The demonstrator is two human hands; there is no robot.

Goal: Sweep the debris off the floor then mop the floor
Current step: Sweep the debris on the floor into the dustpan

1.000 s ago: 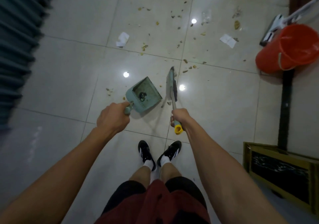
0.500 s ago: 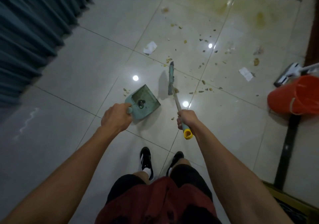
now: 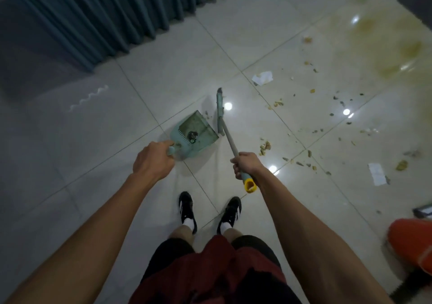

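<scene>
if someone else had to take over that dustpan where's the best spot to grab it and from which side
By its short handle, the stub the left hand now grips, coming from the rear, the side nearest the person. The dustpan has its open mouth pointing away toward the broom head, and its pan holds debris, so a rear grip keeps it level.

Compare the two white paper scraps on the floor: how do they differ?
The paper scrap near the broom head looks crumpled and folded; the paper scrap near the orange bucket lies flat, a plain rectangle. The first lies farther from the person, just past the broom; the second lies at the right, beyond the debris. Both are white, unswept, outside the dustpan.
</scene>
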